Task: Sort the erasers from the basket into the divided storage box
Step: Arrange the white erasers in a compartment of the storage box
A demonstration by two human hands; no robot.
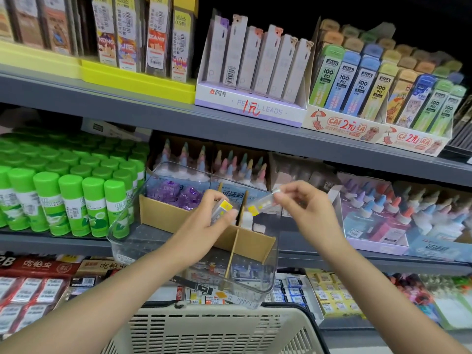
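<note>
A clear plastic storage box [122, 226] with brown cardboard dividers [237, 236] juts out from the middle shelf. Purple items fill its back left compartment. My left hand [204, 221] holds a small wrapped eraser with a yellow label [224, 206] just above the dividers. My right hand [304, 208] pinches a second clear-wrapped eraser with a yellow end [260, 204] by its right tip, tilted down toward the box. A beige slatted basket [214, 328] sits below, at the bottom centre, under both forearms.
Green glue sticks [69, 198] crowd the shelf left of the box. Glue bottles with pastel caps [383, 213] stand to the right. Pencil lead boxes [255, 72] line the upper shelf. Packaged stationery fills the lower shelf [38, 290].
</note>
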